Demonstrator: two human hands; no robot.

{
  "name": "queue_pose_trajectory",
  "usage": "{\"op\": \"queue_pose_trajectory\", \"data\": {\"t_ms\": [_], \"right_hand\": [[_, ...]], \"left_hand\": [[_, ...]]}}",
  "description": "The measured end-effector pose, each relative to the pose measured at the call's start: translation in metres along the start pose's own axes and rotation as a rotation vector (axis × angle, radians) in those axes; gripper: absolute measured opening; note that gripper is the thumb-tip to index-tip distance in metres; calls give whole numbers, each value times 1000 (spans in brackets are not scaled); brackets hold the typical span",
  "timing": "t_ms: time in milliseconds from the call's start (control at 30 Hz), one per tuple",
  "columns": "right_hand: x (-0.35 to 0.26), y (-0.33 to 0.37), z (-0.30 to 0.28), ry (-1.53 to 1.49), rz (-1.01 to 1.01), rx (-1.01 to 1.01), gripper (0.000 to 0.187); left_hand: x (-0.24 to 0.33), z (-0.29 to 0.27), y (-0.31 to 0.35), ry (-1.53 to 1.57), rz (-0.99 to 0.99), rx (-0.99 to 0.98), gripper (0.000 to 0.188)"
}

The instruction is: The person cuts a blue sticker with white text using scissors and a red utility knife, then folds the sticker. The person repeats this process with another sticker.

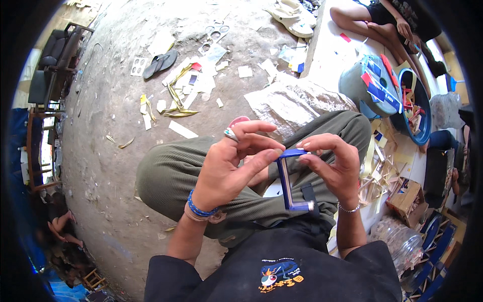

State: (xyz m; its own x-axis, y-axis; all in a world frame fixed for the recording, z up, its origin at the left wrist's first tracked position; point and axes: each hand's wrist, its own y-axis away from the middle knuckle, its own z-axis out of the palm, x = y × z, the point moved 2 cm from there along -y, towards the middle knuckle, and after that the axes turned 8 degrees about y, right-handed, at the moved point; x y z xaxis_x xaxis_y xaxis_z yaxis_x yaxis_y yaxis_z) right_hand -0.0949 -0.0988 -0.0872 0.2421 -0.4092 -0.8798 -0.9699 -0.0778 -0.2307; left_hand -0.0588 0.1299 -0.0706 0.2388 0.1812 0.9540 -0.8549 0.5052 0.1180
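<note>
Above my crossed legs I hold a small blue frame point(285, 183), open on one side, with a pale inner face. My left hand point(221, 161) is closed at its upper left corner, thumb and fingertips touching there. The thumb and fingers of my right hand point(336, 163) pinch the upper bar's right end. The frame's long side hangs downward, and its lower bar points right with a pale end. A pinkish-red rounded thing point(238, 121) shows behind my left fingers; I cannot tell what it is.
At right, a blue-grey upturned tub point(352, 83) bears red and blue pieces, beside a blue basin point(426, 136) of pieces. Wood strips point(375, 176) lie near a wooden box point(406, 201). A white sack point(297, 103), a flip-flop point(161, 64) and paper scraps lie ahead. Another person point(387, 25) sits far right.
</note>
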Motion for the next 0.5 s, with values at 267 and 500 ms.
{"op": "queue_pose_trajectory", "data": {"t_ms": [267, 500], "right_hand": [[-3, 13, 35, -505, 122, 236, 21], [-1, 16, 43, -525, 89, 209, 21]], "left_hand": [[-3, 6, -2, 230, 27, 60, 33], [-3, 4, 7, 137, 60, 111, 27]]}}
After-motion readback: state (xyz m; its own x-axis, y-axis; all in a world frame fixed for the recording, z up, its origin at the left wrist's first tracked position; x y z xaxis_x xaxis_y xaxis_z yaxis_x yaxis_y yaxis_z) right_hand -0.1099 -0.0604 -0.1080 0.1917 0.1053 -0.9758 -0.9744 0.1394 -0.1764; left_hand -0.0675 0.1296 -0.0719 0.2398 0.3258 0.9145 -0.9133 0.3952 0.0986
